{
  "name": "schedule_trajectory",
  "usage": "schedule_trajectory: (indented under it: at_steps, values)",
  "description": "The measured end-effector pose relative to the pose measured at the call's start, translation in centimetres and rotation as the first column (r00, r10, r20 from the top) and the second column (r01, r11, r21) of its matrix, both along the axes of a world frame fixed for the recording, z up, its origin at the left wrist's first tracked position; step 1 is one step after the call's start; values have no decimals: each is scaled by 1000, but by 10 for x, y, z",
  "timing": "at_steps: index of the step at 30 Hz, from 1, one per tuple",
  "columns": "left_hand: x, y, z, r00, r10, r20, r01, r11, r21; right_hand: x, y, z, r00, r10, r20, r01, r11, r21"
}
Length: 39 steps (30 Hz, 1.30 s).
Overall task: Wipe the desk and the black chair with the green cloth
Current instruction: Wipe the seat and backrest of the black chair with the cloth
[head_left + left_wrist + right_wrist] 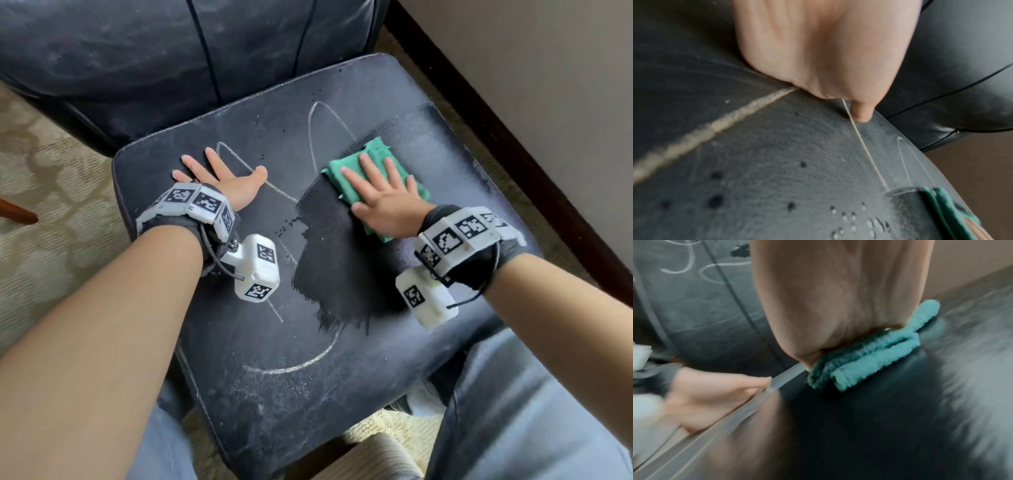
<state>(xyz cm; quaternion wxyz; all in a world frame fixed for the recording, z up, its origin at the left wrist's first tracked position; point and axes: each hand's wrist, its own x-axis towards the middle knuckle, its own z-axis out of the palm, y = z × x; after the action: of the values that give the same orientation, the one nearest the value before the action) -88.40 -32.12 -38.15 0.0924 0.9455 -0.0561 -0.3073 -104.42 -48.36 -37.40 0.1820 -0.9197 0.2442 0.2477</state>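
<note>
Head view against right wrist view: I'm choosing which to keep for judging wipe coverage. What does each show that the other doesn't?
Only the head view shows the whole chair seat, the dark wiped patch and the chalk lines left near the front edge. Only the right wrist view shows the green cloth edge-on, folded in layers under the palm. Both show the right hand pressing the cloth flat and the left hand resting open on the seat.

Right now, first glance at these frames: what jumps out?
The green cloth, pressed flat under the right hand on the right half of the black chair seat. Just nearer the camera, a dark wiped swath cuts through the dusty grey seat and its chalk lines. The left hand lies flat on the unwiped left side.
</note>
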Motion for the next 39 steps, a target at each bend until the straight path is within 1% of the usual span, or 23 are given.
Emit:
schedule_trajectory:
  at_steps: [2, 4, 7, 11, 13, 14, 16, 18, 22, 24, 27, 31, 34, 39]
  values:
    - [0, 3, 1, 999, -32, -9, 32, 999, 11, -4, -22, -2, 985, -174, 9, 174, 984, -26]
    - [-1, 5, 4, 999, -38, -13, 38, 999, -1, -13, -39, -6, 942, -335, 27, 336, 940, -62]
    - [-2, 5, 5, 999, -38, 0, 38, 999, -10, -29, -55, -11, 846, -527, 79, 533, 841, -96]
    - [-3, 6, 5, 999, -51, 4, 51, 999, -17, -48, -71, -14, 710, -699, 87, 704, 707, -71]
    - [-2, 7, 5, 999, -51, -2, 51, 998, -21, -52, -74, -17, 651, -751, 105, 759, 648, -68]
    - [-2, 7, 6, 999, -52, -4, 52, 998, -22, -53, -74, -19, 642, -758, 120, 767, 637, -77]
    - [-2, 7, 6, 998, -59, -9, 58, 998, -22, -55, -74, -24, 648, -749, 138, 761, 641, -100]
    - [-2, 8, 8, 998, -69, -9, 69, 998, -14, -55, -72, -26, 630, -758, 167, 775, 625, -93]
    - [-2, 8, 10, 997, -72, -6, 72, 997, 3, -47, -72, -23, 545, -817, 185, 831, 557, 11]
    - [-4, 8, 10, 998, -69, -9, 69, 998, 6, -42, -75, -20, 520, -833, 190, 843, 537, 45]
    - [-3, 9, 9, 998, -67, -16, 68, 998, 19, -25, -85, -19, 511, -835, 203, 842, 534, 77]
    - [-3, 8, 5, 998, -50, -25, 52, 997, 53, 11, -94, -21, 546, -795, 264, 812, 580, 69]
    - [-6, 7, 5, 999, -21, -39, 23, 998, 54, 40, -97, -24, 607, -739, 292, 765, 643, 38]
    - [-12, 5, 5, 998, 5, -60, -3, 999, 48, 80, -102, -18, 729, -644, 231, 661, 751, 8]
